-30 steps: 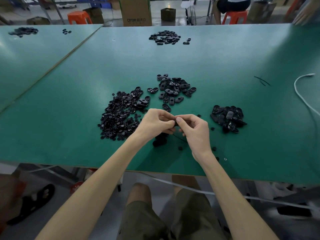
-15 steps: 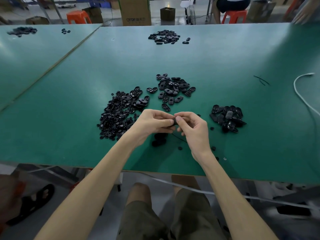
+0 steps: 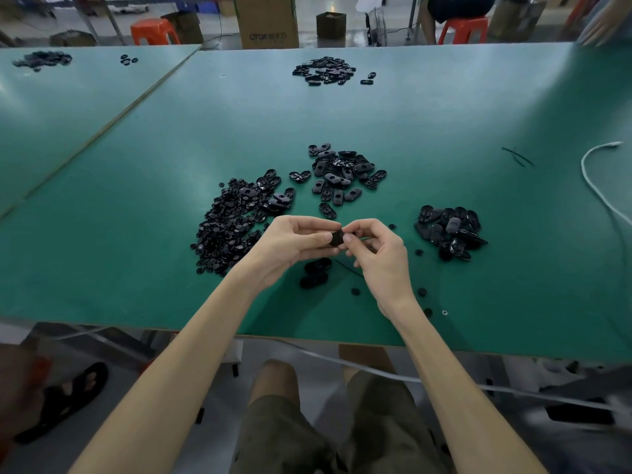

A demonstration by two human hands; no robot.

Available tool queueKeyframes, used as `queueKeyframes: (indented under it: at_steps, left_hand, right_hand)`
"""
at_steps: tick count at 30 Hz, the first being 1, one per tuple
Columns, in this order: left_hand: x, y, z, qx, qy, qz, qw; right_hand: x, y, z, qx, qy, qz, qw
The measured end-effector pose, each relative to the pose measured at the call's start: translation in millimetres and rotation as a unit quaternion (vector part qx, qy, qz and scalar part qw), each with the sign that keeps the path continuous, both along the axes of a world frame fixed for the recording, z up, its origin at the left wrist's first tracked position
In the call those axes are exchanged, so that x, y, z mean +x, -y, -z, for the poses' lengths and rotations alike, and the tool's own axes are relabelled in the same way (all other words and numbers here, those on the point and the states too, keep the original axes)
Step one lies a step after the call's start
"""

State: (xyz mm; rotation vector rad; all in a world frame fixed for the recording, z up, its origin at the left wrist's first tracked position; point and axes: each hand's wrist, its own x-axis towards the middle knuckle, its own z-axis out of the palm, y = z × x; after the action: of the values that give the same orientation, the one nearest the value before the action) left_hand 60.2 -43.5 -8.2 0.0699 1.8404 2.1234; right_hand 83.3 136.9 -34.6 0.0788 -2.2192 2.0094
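Note:
My left hand (image 3: 290,244) and my right hand (image 3: 379,251) meet above the green table (image 3: 136,200), and both pinch one small black plastic part (image 3: 337,239) between thumb and fingertips. A big heap of tiny black pieces (image 3: 232,224) lies to the left of my hands. A pile of black oval shells (image 3: 342,172) lies beyond them. Another pile of black oval parts (image 3: 449,230) sits to the right. Two dark oval parts (image 3: 314,273) rest on the table just under my hands.
Loose small black rings (image 3: 422,291) dot the table near my right wrist. A white cord (image 3: 595,189) curls at the right edge. A far pile of black parts (image 3: 325,70) lies across the table. Cardboard boxes (image 3: 266,22) and orange stools stand behind it.
Both hands stay together in the same spot. The fingers have shifted slightly, and the black part now shows more clearly between the fingertips.

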Motion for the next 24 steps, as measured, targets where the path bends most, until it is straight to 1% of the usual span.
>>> queueKeyframes:
  at_steps: [13, 19, 24]
  left_hand:
    - [1.3, 0.2, 6.8, 0.043, 0.005, -0.013, 0.999]
    - [1.4, 2.9, 7.4, 0.037, -0.005, -0.005, 0.999]
    - [2.0, 4.6, 7.9, 0.039, -0.013, 0.001, 0.999]
  right_hand:
    - [0.6, 1.7, -2.2, -0.002, 0.005, 0.005, 1.000]
    - [2.0, 2.6, -5.2, 0.028, -0.008, -0.001, 1.000]
    - [3.3, 3.3, -7.9, 0.023, -0.014, -0.005, 1.000]
